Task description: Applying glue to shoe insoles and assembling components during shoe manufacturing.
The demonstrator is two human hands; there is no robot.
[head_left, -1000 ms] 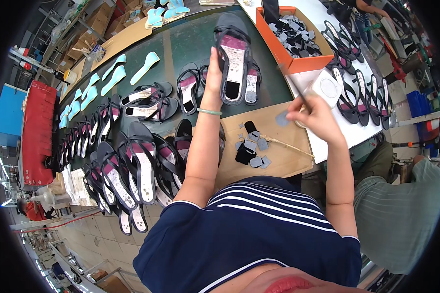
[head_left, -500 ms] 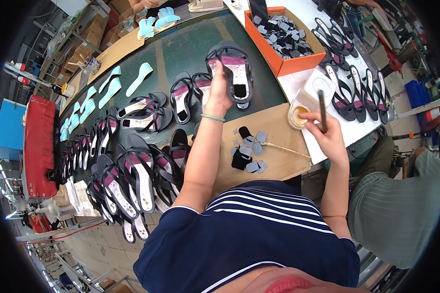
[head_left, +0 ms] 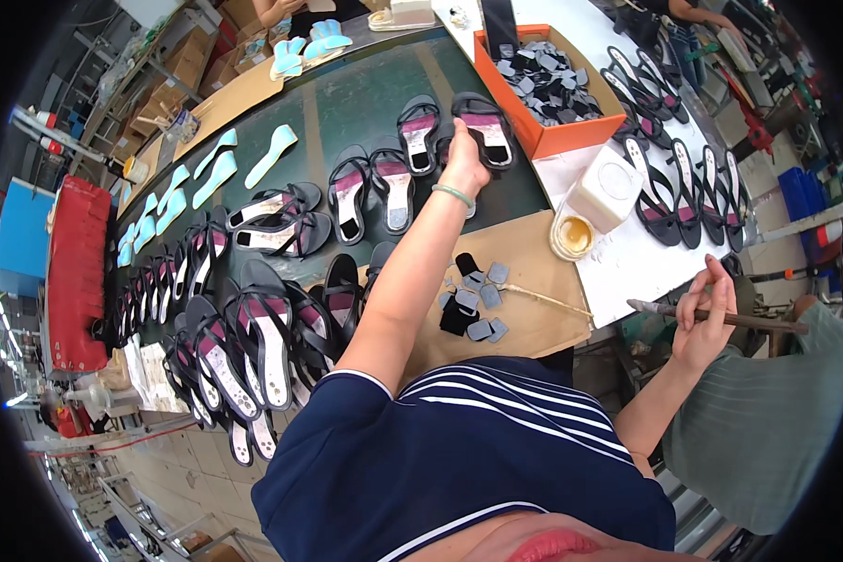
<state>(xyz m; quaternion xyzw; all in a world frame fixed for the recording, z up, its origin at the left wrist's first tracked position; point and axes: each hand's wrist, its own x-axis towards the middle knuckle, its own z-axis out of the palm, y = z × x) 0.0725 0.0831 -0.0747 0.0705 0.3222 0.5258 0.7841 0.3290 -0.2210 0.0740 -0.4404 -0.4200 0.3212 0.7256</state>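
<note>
My left hand (head_left: pixel 464 169) reaches across the green table and grips a black strappy sandal (head_left: pixel 485 131) with a purple band, a pale insole and a dark patch at its heel. Just left of it stands a similar sandal (head_left: pixel 420 139). My right hand (head_left: pixel 704 314) is closed on a brown-handled brush (head_left: pixel 660 307), held past the table's right edge with its bristles toward the left. Between the hands, a round glue pot (head_left: pixel 571 234) with yellowish contents is joined to a white block-shaped container (head_left: pixel 606 190).
Grey and black pads (head_left: pixel 475 300) and a thin stick (head_left: pixel 548 304) lie on brown cardboard (head_left: pixel 534 267). An orange box (head_left: pixel 576 139) holds many pads. More sandals (head_left: pixel 262 328) crowd the left; others (head_left: pixel 684 192) stand right. Pale blue sole pieces (head_left: pixel 270 155) lie farther back. People sit nearby.
My left hand has shifted right with a sandal in its grip, and another sandal now shows beside it. My right hand has drawn the brush away from the glue pot, toward the lower right.
</note>
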